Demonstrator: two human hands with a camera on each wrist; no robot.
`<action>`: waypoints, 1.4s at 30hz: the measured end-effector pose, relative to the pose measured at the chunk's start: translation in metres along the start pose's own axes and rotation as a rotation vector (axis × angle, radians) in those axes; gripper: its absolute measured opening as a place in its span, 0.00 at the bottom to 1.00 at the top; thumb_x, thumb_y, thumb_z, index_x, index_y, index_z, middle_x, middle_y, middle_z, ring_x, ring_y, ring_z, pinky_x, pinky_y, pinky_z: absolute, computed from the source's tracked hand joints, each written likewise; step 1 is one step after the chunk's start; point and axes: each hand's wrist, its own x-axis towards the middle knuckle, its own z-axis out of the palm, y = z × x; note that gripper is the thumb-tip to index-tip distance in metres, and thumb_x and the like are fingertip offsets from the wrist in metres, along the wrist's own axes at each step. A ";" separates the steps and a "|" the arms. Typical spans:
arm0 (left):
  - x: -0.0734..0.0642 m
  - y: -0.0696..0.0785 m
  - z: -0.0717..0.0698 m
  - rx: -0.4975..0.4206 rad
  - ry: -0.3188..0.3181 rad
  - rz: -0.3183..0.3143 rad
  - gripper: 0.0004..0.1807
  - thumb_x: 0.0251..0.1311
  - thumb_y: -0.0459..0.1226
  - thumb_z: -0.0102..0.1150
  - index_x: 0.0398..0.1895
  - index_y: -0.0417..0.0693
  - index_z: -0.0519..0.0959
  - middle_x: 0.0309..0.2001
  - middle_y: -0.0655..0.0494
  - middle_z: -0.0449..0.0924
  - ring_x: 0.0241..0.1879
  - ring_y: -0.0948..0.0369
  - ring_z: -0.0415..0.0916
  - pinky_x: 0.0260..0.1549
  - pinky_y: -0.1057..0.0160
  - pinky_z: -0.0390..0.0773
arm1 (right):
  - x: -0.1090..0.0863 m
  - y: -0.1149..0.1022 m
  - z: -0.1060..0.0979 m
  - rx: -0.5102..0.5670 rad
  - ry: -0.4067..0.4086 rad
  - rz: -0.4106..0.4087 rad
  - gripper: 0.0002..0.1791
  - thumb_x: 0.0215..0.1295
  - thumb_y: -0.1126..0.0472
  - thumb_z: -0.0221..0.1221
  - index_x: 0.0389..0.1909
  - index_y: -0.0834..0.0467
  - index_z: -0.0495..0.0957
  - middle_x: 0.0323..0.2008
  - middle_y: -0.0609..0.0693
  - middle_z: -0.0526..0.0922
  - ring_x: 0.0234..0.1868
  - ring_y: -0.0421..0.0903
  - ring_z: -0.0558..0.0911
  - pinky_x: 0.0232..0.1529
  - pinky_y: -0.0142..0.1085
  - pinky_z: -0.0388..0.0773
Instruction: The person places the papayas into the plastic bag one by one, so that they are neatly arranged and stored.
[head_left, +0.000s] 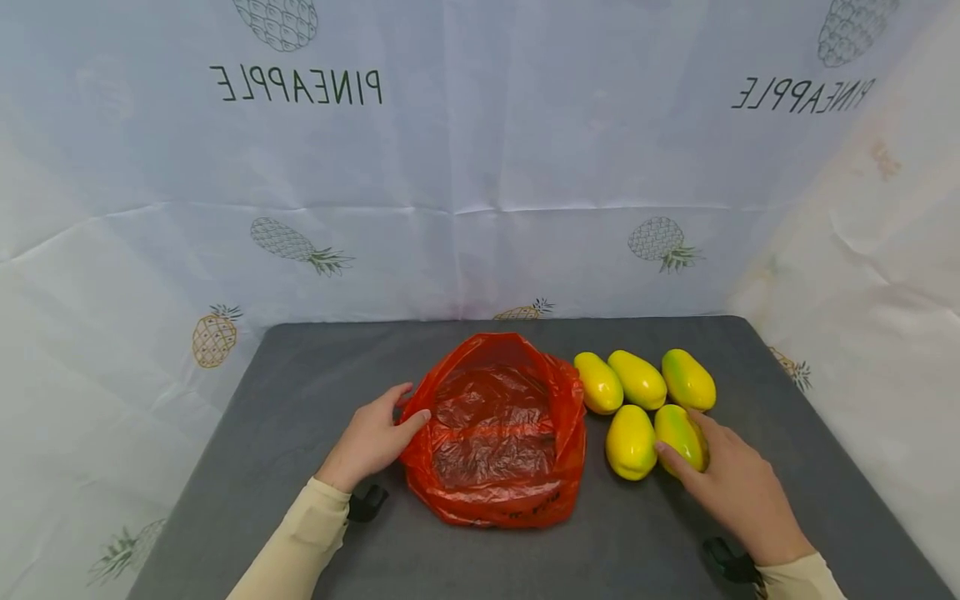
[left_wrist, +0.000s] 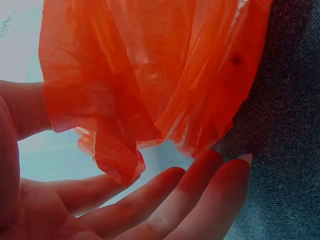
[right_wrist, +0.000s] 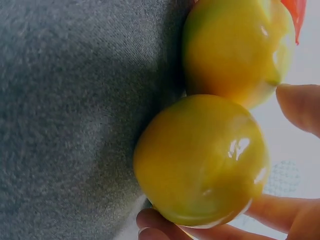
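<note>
A red plastic bag [head_left: 495, 508] stands with its wide mouth facing up at mid-table. My left hand [head_left: 371, 442] is at the bag's left rim, thumb inside the edge and fingers outside. In the left wrist view, a gap shows between the thumb and the loosely extended fingers [left_wrist: 165, 210], with the plastic hanging between them. Around a yellow-green mango [head_left: 678, 437] lies my right hand [head_left: 738, 492]. Its fingers touch the far side of that mango, while the thumb [right_wrist: 302, 107] stands apart from it, close to a neighbouring mango [right_wrist: 235, 50].
Several mangoes lie in a cluster right of the bag, among them one at the back right [head_left: 688, 380] and one against the bag's side [head_left: 598, 383]. A dark grey cloth covers the table [head_left: 315, 367]. Behind it hangs a white pineapple-print curtain [head_left: 480, 250].
</note>
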 end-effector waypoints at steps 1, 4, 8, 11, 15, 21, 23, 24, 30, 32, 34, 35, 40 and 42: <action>0.000 -0.001 0.000 -0.004 0.002 -0.002 0.39 0.76 0.51 0.62 0.83 0.44 0.65 0.71 0.40 0.80 0.63 0.45 0.84 0.54 0.43 0.88 | 0.001 -0.001 0.000 -0.001 -0.002 -0.001 0.60 0.72 0.19 0.50 0.79 0.70 0.63 0.68 0.79 0.74 0.60 0.75 0.80 0.52 0.71 0.79; -0.001 -0.001 0.001 -0.009 0.012 -0.007 0.38 0.76 0.50 0.62 0.82 0.44 0.67 0.70 0.40 0.81 0.61 0.46 0.85 0.53 0.44 0.89 | 0.002 -0.001 0.001 0.003 -0.002 -0.009 0.59 0.73 0.20 0.50 0.79 0.70 0.63 0.68 0.79 0.74 0.61 0.75 0.80 0.53 0.71 0.78; -0.001 -0.001 0.003 -0.011 0.031 0.000 0.35 0.77 0.49 0.62 0.81 0.45 0.69 0.69 0.41 0.81 0.59 0.48 0.86 0.53 0.45 0.89 | 0.003 0.001 0.001 0.009 0.007 -0.031 0.55 0.75 0.25 0.52 0.79 0.70 0.64 0.69 0.79 0.74 0.62 0.77 0.79 0.54 0.72 0.78; -0.001 0.000 0.005 -0.011 0.048 0.004 0.33 0.77 0.48 0.62 0.79 0.46 0.71 0.68 0.43 0.82 0.54 0.52 0.88 0.52 0.48 0.89 | 0.004 0.002 0.001 0.014 0.012 -0.041 0.53 0.77 0.28 0.54 0.78 0.70 0.65 0.68 0.78 0.75 0.63 0.77 0.78 0.54 0.72 0.78; -0.001 0.000 0.007 -0.014 0.067 0.003 0.31 0.76 0.47 0.63 0.77 0.45 0.74 0.67 0.43 0.84 0.47 0.57 0.88 0.48 0.51 0.90 | 0.004 0.003 0.000 0.017 0.007 -0.036 0.52 0.77 0.28 0.53 0.79 0.70 0.65 0.69 0.78 0.74 0.64 0.77 0.78 0.56 0.72 0.77; -0.001 0.001 0.008 -0.014 0.077 0.011 0.29 0.77 0.45 0.63 0.76 0.44 0.75 0.65 0.43 0.85 0.44 0.59 0.87 0.45 0.53 0.90 | 0.000 0.001 -0.006 0.020 0.018 -0.025 0.51 0.77 0.29 0.54 0.78 0.70 0.66 0.68 0.78 0.75 0.62 0.76 0.79 0.53 0.71 0.78; -0.001 0.001 0.008 -0.020 0.079 0.009 0.29 0.77 0.45 0.63 0.75 0.45 0.75 0.64 0.43 0.85 0.43 0.60 0.87 0.44 0.54 0.90 | -0.002 -0.001 -0.012 0.019 0.040 -0.030 0.50 0.77 0.30 0.56 0.77 0.70 0.67 0.67 0.78 0.76 0.59 0.75 0.81 0.49 0.70 0.79; -0.001 0.001 0.007 -0.020 0.081 0.008 0.29 0.77 0.45 0.63 0.75 0.45 0.76 0.64 0.44 0.85 0.42 0.60 0.87 0.44 0.54 0.90 | -0.003 -0.003 -0.015 0.020 0.053 -0.036 0.49 0.77 0.31 0.57 0.76 0.70 0.67 0.66 0.78 0.76 0.57 0.74 0.82 0.47 0.68 0.80; 0.001 0.000 0.006 -0.013 0.088 0.009 0.29 0.77 0.45 0.62 0.76 0.43 0.75 0.65 0.43 0.85 0.44 0.58 0.87 0.47 0.52 0.90 | -0.002 -0.021 -0.031 0.034 0.140 -0.087 0.46 0.76 0.33 0.60 0.76 0.68 0.69 0.64 0.77 0.78 0.53 0.71 0.83 0.42 0.64 0.81; 0.001 0.000 0.007 -0.008 0.086 0.008 0.29 0.77 0.45 0.62 0.76 0.43 0.74 0.65 0.43 0.85 0.44 0.58 0.87 0.47 0.51 0.90 | -0.001 -0.032 -0.033 0.051 0.151 -0.107 0.46 0.76 0.33 0.59 0.77 0.66 0.69 0.65 0.76 0.78 0.55 0.72 0.82 0.44 0.66 0.81; 0.002 0.001 0.007 -0.005 0.083 0.008 0.30 0.77 0.45 0.62 0.76 0.42 0.74 0.65 0.42 0.85 0.44 0.58 0.87 0.47 0.51 0.90 | 0.001 -0.045 -0.035 0.070 0.166 -0.134 0.45 0.77 0.33 0.59 0.77 0.65 0.70 0.66 0.74 0.79 0.57 0.72 0.82 0.47 0.67 0.81; 0.002 0.001 0.008 -0.004 0.082 0.009 0.30 0.77 0.44 0.62 0.77 0.43 0.74 0.65 0.43 0.85 0.44 0.59 0.87 0.47 0.52 0.89 | 0.002 -0.052 -0.036 0.082 0.175 -0.149 0.44 0.77 0.34 0.60 0.77 0.65 0.70 0.65 0.73 0.79 0.56 0.71 0.83 0.47 0.67 0.81; 0.001 0.004 0.009 -0.007 0.083 0.018 0.29 0.78 0.44 0.61 0.76 0.44 0.74 0.64 0.44 0.85 0.45 0.58 0.87 0.49 0.51 0.89 | 0.010 -0.084 -0.040 0.142 0.195 -0.213 0.42 0.76 0.37 0.62 0.78 0.62 0.70 0.65 0.68 0.82 0.53 0.65 0.86 0.47 0.63 0.85; 0.001 0.006 0.011 -0.007 0.084 0.028 0.28 0.78 0.43 0.61 0.76 0.43 0.75 0.64 0.44 0.85 0.47 0.56 0.87 0.51 0.49 0.89 | 0.013 -0.096 -0.040 0.164 0.186 -0.227 0.42 0.76 0.37 0.62 0.79 0.61 0.69 0.66 0.67 0.82 0.53 0.63 0.86 0.47 0.62 0.85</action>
